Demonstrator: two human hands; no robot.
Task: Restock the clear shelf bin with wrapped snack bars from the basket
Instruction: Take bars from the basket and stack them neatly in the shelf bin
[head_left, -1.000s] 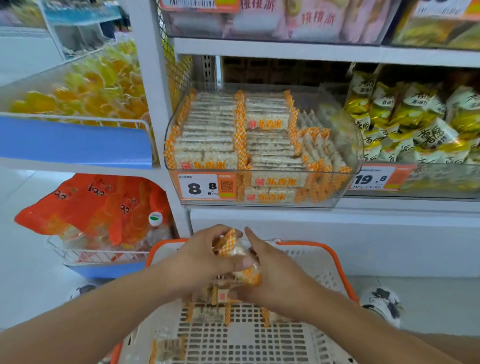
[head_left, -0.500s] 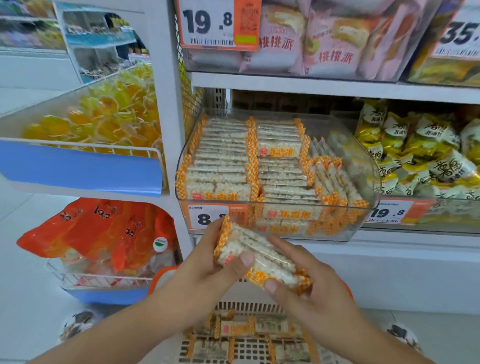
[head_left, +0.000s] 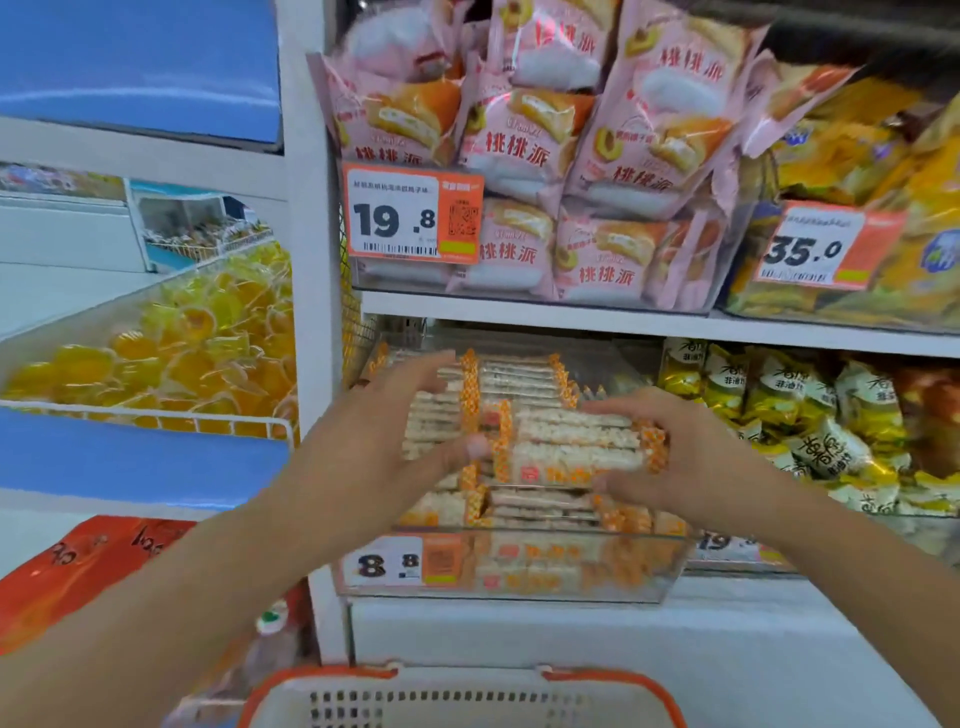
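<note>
Over clear bin (head_left: 519, 587): both hands raised snack bars (head_left: 571, 447) from basket (head_left: 467, 696).

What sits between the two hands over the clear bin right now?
In the head view, a stack of wrapped snack bars spans the gap between the left hand and right hand, above the clear bin.

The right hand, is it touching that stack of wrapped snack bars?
Touching. The head view shows the right hand with fingers curled round the right end of the stack of wrapped snack bars.

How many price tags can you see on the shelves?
4: the 19.8 tag on the pink-bag bin, 35.0 right of it, 8.8 on the clear bin, one partly hidden behind the right arm.
</note>
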